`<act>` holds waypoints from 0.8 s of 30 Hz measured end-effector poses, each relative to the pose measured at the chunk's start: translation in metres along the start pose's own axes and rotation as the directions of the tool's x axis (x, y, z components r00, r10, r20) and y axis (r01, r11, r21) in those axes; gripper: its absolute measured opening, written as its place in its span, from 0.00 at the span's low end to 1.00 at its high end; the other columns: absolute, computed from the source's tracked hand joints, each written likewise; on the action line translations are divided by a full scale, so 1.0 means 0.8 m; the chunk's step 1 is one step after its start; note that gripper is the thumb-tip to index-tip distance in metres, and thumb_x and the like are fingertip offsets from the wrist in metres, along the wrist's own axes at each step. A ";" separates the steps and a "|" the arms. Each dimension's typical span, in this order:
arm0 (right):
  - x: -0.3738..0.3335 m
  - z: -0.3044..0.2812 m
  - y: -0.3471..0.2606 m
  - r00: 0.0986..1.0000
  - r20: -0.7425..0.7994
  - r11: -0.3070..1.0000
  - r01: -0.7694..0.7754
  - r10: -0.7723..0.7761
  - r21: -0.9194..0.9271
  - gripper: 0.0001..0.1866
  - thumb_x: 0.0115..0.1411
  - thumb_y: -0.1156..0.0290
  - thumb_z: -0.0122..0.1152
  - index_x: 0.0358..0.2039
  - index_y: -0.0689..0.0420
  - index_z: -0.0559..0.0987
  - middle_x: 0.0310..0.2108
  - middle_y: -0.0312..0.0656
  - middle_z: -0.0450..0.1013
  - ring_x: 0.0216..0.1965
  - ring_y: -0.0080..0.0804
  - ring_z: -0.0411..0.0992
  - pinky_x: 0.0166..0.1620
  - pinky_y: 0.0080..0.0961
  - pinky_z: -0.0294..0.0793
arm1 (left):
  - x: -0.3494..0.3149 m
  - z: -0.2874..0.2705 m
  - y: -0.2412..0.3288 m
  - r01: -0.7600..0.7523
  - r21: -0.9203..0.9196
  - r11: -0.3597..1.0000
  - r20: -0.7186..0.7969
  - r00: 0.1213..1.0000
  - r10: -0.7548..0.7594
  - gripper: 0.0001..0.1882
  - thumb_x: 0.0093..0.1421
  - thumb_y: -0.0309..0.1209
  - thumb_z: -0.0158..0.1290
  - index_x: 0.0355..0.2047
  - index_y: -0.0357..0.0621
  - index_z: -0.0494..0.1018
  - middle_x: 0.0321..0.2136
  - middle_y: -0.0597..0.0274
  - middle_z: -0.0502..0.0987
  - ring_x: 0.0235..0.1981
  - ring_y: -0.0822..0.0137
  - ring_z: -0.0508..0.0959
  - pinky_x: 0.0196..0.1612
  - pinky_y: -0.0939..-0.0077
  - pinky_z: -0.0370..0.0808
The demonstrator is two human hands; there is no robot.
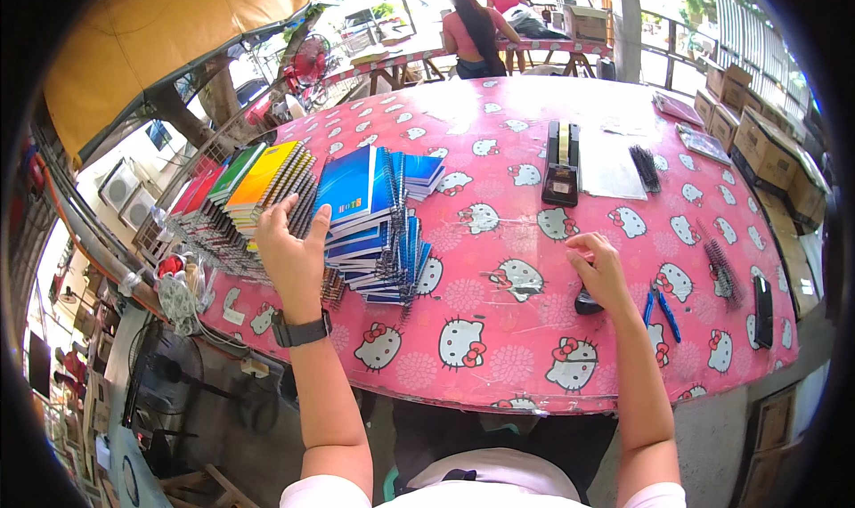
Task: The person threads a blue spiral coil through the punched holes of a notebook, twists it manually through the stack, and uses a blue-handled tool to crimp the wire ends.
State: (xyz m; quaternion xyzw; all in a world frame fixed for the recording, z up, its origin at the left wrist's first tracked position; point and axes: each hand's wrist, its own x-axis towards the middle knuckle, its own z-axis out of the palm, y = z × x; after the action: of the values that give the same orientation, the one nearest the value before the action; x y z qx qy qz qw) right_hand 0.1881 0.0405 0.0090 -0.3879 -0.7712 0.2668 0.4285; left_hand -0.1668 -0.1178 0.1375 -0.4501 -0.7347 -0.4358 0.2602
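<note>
My left hand (292,245), with a dark watch on the wrist, is at the near edge of a stack of blue spiral notebooks (349,187). Its fingers are spread and the thumb lies at the top notebook's left edge; whether it presses on the cover I cannot tell. Left of that hand stand stacks of yellow notebooks (267,171), green notebooks (233,177) and red notebooks (198,190). My right hand (598,269) hovers or rests above the table with loosely bent fingers and nothing visible in them. Beside its heel is a small black object (585,303), partly hidden.
A black tape dispenser (561,165) stands on the pink patterned table (499,330), beside white sheets (611,170) and black wire coils (645,168). Blue-handled pliers (663,314), another coil (723,272) and a black phone-like object (763,312) lie right. Two people are at a far table.
</note>
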 end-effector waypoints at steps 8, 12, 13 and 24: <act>0.017 0.053 0.020 0.965 0.032 0.959 0.264 -0.262 -0.104 0.06 0.51 0.75 0.56 0.31 0.60 0.75 0.33 0.46 0.71 0.41 0.47 0.66 0.46 0.37 0.66 | 0.046 0.033 0.066 -0.373 0.102 0.922 0.516 0.812 0.271 0.41 0.48 0.60 0.55 0.52 0.40 0.66 0.57 0.42 0.62 0.60 0.50 0.60 0.60 0.57 0.55; -0.001 0.063 0.011 0.949 0.088 0.951 0.307 -0.303 -0.040 0.05 0.51 0.78 0.55 0.30 0.59 0.75 0.32 0.45 0.71 0.40 0.47 0.66 0.44 0.37 0.67 | 0.065 0.026 0.049 -0.336 0.016 0.942 0.692 0.684 0.232 0.36 0.47 0.47 0.56 0.54 0.41 0.65 0.57 0.43 0.62 0.60 0.49 0.60 0.61 0.64 0.55; -0.004 0.061 0.011 0.949 0.100 0.953 0.302 -0.298 -0.028 0.05 0.50 0.78 0.55 0.30 0.59 0.75 0.32 0.45 0.71 0.40 0.47 0.66 0.44 0.37 0.67 | 0.069 0.024 0.044 -0.333 -0.031 0.942 0.703 0.663 0.257 0.35 0.46 0.45 0.56 0.54 0.40 0.65 0.57 0.43 0.62 0.59 0.49 0.61 0.61 0.65 0.57; -0.001 0.046 -0.004 0.956 0.044 0.957 0.292 -0.291 -0.002 0.05 0.51 0.78 0.57 0.30 0.59 0.75 0.31 0.43 0.71 0.39 0.44 0.67 0.43 0.34 0.68 | -0.057 0.060 0.121 -0.421 -0.256 0.870 0.513 0.704 0.491 0.35 0.52 0.39 0.58 0.55 0.33 0.61 0.53 0.39 0.65 0.56 0.45 0.64 0.59 0.60 0.59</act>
State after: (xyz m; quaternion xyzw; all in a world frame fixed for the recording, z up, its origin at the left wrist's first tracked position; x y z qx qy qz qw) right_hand 0.1550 0.0353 -0.0068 -0.2660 -0.8303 0.2057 0.4445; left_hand -0.0591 -0.0748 0.1181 -0.7403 -0.6159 -0.2484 0.1044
